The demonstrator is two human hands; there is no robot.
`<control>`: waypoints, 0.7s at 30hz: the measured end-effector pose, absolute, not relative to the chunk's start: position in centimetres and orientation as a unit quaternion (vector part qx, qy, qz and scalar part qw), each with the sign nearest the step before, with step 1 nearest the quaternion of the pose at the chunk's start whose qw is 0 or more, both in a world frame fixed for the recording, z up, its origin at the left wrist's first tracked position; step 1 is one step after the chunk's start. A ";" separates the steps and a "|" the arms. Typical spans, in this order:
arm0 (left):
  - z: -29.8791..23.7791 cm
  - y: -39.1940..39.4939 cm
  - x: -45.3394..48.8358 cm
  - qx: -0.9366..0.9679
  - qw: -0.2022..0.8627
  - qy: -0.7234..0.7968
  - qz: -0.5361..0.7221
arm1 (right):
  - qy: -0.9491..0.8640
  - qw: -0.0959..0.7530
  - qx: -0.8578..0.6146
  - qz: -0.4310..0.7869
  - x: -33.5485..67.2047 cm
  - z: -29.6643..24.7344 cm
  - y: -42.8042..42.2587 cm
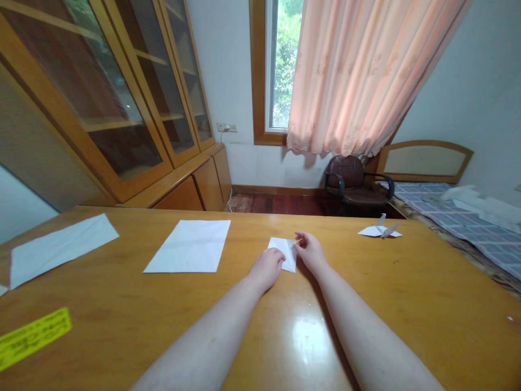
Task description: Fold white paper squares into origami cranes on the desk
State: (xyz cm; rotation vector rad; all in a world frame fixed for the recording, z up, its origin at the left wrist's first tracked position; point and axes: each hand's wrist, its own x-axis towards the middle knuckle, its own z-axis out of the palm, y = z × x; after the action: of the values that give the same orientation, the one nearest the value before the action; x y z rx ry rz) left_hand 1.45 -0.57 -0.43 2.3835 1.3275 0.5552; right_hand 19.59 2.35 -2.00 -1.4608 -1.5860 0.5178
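Note:
A small folded white paper [284, 251] lies on the wooden table [260, 336] in front of me. My left hand [266, 269] is curled, its knuckles resting against the paper's near left edge. My right hand [310, 251] pinches the paper's right edge between thumb and fingers. Both forearms reach out over the tabletop.
A flat white sheet [189, 246] lies left of the hands, another [57, 247] at the far left, with a yellow label [32, 336] near me. A folded paper crane [381, 229] sits at the right. Beyond the table are a cabinet [122, 108], a chair [356, 184] and a bed [468, 217].

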 end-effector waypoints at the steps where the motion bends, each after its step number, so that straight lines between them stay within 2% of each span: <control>1: -0.3 -0.6 1.5 0.842 0.177 0.472 0.191 | -0.643 0.447 -0.587 0.207 19.6 -2.1 2.4; 10: -0.7 -0.7 1.5 0.832 0.168 0.490 0.199 | -0.660 0.460 -0.536 0.257 19.4 -2.2 1.9; 21: -0.6 -0.9 1.6 0.852 0.190 0.460 0.165 | -0.700 0.381 -0.539 0.274 19.1 -1.6 1.4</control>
State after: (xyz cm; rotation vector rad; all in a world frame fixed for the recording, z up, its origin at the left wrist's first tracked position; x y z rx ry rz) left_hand 1.59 -0.90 -0.56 2.3943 1.2924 0.4641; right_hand 19.06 1.43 -1.60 -1.3751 -1.7869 0.6994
